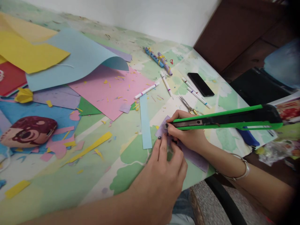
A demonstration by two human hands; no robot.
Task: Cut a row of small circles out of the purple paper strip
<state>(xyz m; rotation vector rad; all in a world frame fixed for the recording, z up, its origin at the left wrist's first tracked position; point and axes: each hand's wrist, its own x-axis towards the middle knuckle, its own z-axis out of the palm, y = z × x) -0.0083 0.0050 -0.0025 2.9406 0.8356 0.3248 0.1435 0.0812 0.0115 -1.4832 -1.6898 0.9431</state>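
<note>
My right hand (187, 132) grips a large green and black utility knife (222, 120) near its blade end, the long body reaching back to the right. Underneath lies a strip of purple paper (195, 157), partly hidden by both hands. My left hand (161, 165) rests on this paper with its fingers stretched out, the fingertips close to the right hand. Where the blade's tip ends is hidden behind the right fingers. A light blue paper strip (145, 125) lies just left of the hands. Behind the right hand are scissors (191, 107) with gold-coloured handles.
Several markers (166, 83) and a black phone (201, 84) lie farther back, near two decorated paper rolls (153, 57). Coloured sheets (75, 59) pile up at left. A bear-patterned case (29, 131) and yellow scraps (91, 147) sit nearer. The table edge (231, 84) runs along the right.
</note>
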